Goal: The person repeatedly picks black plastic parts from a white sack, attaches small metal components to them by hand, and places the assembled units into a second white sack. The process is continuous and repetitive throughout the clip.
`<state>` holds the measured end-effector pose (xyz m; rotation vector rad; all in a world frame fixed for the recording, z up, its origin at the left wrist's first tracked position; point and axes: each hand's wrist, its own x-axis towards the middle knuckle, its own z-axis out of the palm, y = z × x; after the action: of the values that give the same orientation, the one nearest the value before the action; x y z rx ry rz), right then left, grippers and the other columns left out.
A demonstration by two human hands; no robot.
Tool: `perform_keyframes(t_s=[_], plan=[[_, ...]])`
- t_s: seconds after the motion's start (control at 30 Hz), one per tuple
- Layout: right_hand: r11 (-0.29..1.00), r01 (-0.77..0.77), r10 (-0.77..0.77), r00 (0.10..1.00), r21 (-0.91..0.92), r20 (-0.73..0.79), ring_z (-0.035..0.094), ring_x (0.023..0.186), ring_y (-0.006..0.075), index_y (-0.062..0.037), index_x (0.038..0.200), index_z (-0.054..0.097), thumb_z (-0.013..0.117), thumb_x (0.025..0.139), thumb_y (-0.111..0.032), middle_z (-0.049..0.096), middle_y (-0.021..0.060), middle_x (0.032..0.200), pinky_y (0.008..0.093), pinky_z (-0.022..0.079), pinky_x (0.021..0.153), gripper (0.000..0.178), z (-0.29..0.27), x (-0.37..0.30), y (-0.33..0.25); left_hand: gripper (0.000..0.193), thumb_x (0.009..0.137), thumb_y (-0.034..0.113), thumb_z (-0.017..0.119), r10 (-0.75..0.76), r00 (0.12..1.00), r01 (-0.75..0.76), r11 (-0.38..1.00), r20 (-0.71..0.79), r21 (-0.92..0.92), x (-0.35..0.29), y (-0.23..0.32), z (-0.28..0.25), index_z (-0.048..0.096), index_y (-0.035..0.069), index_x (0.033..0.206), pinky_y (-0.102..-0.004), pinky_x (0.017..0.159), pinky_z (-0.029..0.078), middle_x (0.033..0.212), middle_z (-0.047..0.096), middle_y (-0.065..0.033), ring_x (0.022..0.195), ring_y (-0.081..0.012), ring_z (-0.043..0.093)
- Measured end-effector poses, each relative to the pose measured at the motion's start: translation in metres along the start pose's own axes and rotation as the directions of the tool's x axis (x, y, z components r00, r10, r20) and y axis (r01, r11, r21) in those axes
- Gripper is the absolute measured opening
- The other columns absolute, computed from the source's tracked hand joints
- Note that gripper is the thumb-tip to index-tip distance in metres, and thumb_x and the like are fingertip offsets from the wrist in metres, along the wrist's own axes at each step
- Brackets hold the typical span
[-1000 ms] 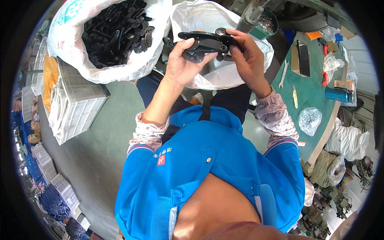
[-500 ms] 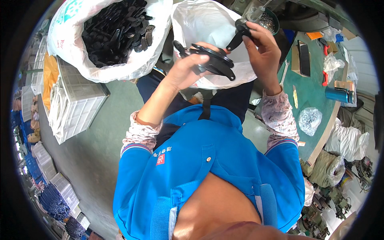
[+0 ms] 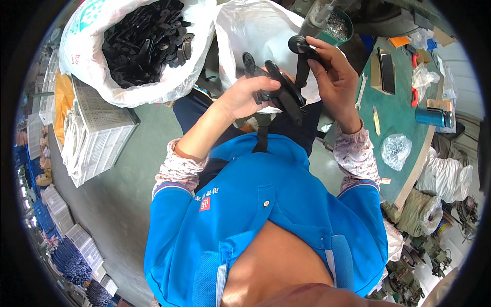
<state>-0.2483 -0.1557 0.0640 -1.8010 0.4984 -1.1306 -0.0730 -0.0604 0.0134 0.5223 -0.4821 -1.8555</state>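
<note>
Several flat black plastic parts [image 3: 284, 97], each an arm with a round end, are bunched in my left hand [image 3: 244, 97]. Its thumb presses on top of them, and they fan out to the right of the palm. Higher and to the right, my right hand [image 3: 336, 77] pinches one more black arm-shaped part [image 3: 303, 57] between thumb and fingers. Its round end points up and left; its narrow end hangs near the bunch. Whether the two touch, I cannot tell. Below both hands stands a white plastic-lined bag [image 3: 231, 30].
A white sack [image 3: 84, 61] full of black parts [image 3: 146, 43] stands left of the lined bag. On the right, a green table [image 3: 404, 110] carries a wrench [image 3: 361, 91], a phone [image 3: 387, 74] and a bag of small parts [image 3: 396, 152]. A green tub [image 3: 340, 25] holds small metal pieces.
The bunch in my left hand has tilted, its far ends now lower. The part in my right hand has turned more upright and shifted slightly left and down.
</note>
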Motion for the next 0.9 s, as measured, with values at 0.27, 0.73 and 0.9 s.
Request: perform_keyframes(t_s=[0.27,0.73,0.9], plan=[[0.954,0.072,-0.037,0.992,-0.291,0.125,0.065,0.093,0.0209,0.0011,0.102,0.062,0.062,0.081,0.004,0.064,0.0118,0.108,0.028,0.052,0.079,0.021,0.007,-0.008,0.0,0.032,0.079,0.006,0.06,0.064,0.998,-0.051,0.938,-0.026,0.344,-0.003,-0.004,0.017,0.058,-0.004,0.11,-0.0336,0.089,0.05,0.107,0.062,-0.0144,0.099,-0.0221,0.061],[0.491,-0.693,0.494,0.721,0.528,0.487,0.066,0.089,0.0143,0.0019,0.126,0.05,0.05,0.096,-0.02,0.063,0.0127,0.108,0.0229,0.056,0.074,0.037,-0.007,-0.003,0.01,0.032,0.079,0.009,0.058,0.048,0.992,-0.074,0.972,0.121,0.224,-0.012,-0.002,0.017,0.059,-0.005,0.108,-0.0367,0.096,0.047,0.118,0.057,-0.0246,0.108,-0.0282,0.059],[0.181,-0.776,0.304,0.628,0.604,0.716,0.061,0.104,0.0247,0.0078,0.138,0.027,0.047,0.095,-0.023,0.056,0.0201,0.119,0.0297,0.058,0.078,0.056,-0.001,0.001,0.03,0.031,0.077,0.0,0.058,0.077,0.972,-0.068,0.997,0.223,-0.048,-0.01,-0.007,0.021,0.06,-0.007,0.107,-0.0351,0.092,0.049,0.108,0.063,-0.0173,0.103,-0.0247,0.061]])
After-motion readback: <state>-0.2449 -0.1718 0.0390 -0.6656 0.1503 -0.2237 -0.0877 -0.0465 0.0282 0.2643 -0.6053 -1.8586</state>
